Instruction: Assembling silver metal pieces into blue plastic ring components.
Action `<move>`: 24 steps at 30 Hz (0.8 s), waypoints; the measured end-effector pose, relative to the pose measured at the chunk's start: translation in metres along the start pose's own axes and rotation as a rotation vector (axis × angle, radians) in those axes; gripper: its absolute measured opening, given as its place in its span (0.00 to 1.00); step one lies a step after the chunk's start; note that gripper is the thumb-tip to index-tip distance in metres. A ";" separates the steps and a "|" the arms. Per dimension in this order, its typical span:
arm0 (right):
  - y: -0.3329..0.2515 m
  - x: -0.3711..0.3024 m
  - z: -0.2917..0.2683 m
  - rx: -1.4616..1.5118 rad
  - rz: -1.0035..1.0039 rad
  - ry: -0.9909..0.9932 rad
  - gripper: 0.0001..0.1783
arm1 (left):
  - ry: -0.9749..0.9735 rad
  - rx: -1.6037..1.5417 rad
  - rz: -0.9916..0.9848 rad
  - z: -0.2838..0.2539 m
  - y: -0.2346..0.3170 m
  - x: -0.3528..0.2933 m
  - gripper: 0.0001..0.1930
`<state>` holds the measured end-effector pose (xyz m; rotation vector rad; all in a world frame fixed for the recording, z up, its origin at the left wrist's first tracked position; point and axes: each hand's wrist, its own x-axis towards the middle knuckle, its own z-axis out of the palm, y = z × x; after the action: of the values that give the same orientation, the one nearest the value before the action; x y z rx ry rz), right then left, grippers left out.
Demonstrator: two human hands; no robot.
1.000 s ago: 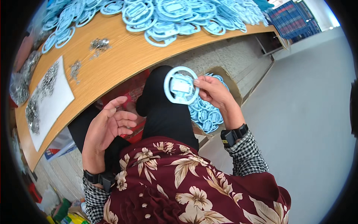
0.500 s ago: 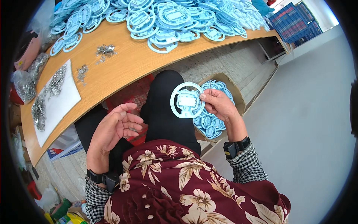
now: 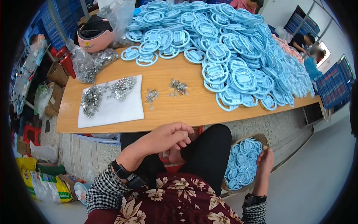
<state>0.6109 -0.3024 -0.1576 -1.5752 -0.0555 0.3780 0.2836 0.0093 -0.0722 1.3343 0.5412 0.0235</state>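
Light-blue ring-shaped plastic parts [image 3: 242, 164] are lying heaped in the cardboard box [image 3: 263, 139]; we are noting left hand [image 3: 169, 137] empty, fingers half-curled, right hand [image 3: 265, 162] at the box edge, grip untellable, where snagging the wall could spill parts.

"Item one?"
"Left hand [image 3: 167, 137], one, just left of the frame's middle: fingers loosely curled and slack, tips toward the right, thumb near the index finger."
"Arm of same?"
"Left forearm [image 3: 110, 186], sleeved, slanting up and rightward from the lower edge; left wrist [image 3: 130, 157], banded."
"Item two?"
"Right hand [image 3: 265, 161], one, lower right of the frame: fingers bent, tips upward; grip too small to make out."
"Arm of same?"
"Right forearm [image 3: 254, 213], sleeved, nearly upright from the lower edge. Hands well apart, left one higher."
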 end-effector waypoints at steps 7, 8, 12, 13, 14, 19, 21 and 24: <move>-0.124 0.009 0.221 0.585 -0.102 -0.666 0.14 | 0.029 0.130 0.127 0.021 0.040 0.027 0.13; -0.137 0.018 0.237 0.647 -0.077 -0.793 0.18 | -0.011 0.120 0.123 0.032 0.041 0.035 0.13; -0.151 0.035 0.271 0.798 -0.142 -0.863 0.22 | -0.137 0.122 0.132 0.069 0.039 0.062 0.08; -0.153 0.036 0.276 0.840 -0.152 -0.898 0.23 | -0.147 0.140 0.183 0.073 0.039 0.066 0.08; -0.150 0.036 0.281 0.832 -0.143 -0.900 0.23 | -0.150 0.156 0.230 0.075 0.037 0.066 0.07; -0.141 0.026 0.292 0.879 -0.064 -0.962 0.22 | -0.105 0.172 0.242 0.078 0.023 0.067 0.06; -0.143 0.023 0.294 0.879 -0.047 -0.973 0.23 | -0.118 0.124 0.169 0.080 0.013 0.069 0.07; -0.149 0.021 0.295 0.976 0.129 -1.003 0.20 | -0.185 0.263 0.341 0.086 0.005 0.068 0.08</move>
<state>0.5800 -0.0057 -0.0144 -0.3231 -0.4665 1.0771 0.3781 -0.0462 -0.0805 1.6555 0.1578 0.1106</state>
